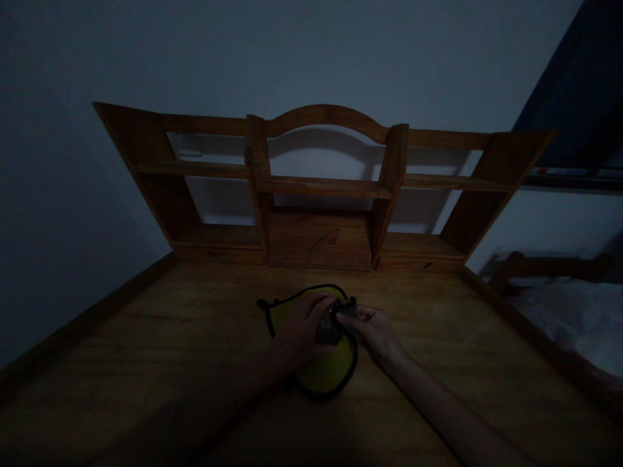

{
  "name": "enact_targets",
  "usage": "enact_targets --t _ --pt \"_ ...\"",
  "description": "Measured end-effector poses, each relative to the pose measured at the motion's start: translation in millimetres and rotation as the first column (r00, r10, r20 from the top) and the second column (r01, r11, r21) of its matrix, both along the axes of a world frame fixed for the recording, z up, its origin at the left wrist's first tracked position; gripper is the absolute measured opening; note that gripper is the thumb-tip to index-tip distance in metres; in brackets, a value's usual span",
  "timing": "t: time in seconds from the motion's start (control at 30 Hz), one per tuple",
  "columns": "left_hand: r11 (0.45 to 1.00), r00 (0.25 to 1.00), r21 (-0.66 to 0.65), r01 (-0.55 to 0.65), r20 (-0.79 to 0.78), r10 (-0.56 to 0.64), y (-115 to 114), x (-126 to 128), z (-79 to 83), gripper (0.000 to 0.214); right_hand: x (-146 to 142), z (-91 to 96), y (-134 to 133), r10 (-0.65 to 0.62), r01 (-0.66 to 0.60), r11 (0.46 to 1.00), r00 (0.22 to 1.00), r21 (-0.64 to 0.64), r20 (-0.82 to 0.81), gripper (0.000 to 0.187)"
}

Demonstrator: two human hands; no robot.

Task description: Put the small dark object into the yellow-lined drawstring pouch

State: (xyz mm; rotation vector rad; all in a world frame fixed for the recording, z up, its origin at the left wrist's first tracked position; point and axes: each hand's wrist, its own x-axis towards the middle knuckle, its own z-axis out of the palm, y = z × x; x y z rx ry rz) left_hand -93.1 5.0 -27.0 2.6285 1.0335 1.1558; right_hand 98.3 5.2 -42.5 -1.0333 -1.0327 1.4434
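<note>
A yellow-green cloth with black edging (327,376) lies on the wooden desk in the middle of the head view. Above it, my left hand (304,324) is closed around a small dark, shiny object (329,327) whose kind I cannot make out in the dim light. My right hand (372,327) pinches a grey, dark-edged flap of cloth (348,314) right beside that object. This flap looks like the cloth's turned-up edge. The fingers of both hands partly cover the object.
A wooden shelf unit (324,188) stands along the back of the desk (195,350) against the wall. At the right, beyond the desk's raised edge, lies white bedding (574,318) near a wooden rail. A dark blue panel (574,84) hangs upper right.
</note>
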Motion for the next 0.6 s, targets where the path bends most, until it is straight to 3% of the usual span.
enact_targets --t 0.17,0.6 --pt "0.999 0.997 -0.032 0.005 0.077 -0.003 3 1 -1.3 0.082 -1 5.2 1 -0.050 0.048 0.998 0.995 0.031 0.087 0.032" --pt "1.000 0.999 0.001 0.021 0.035 -0.021 -1 2 0.5 0.082 -8 8.0 -5 0.143 -0.143 0.989 0.990 0.031 0.013 0.025"
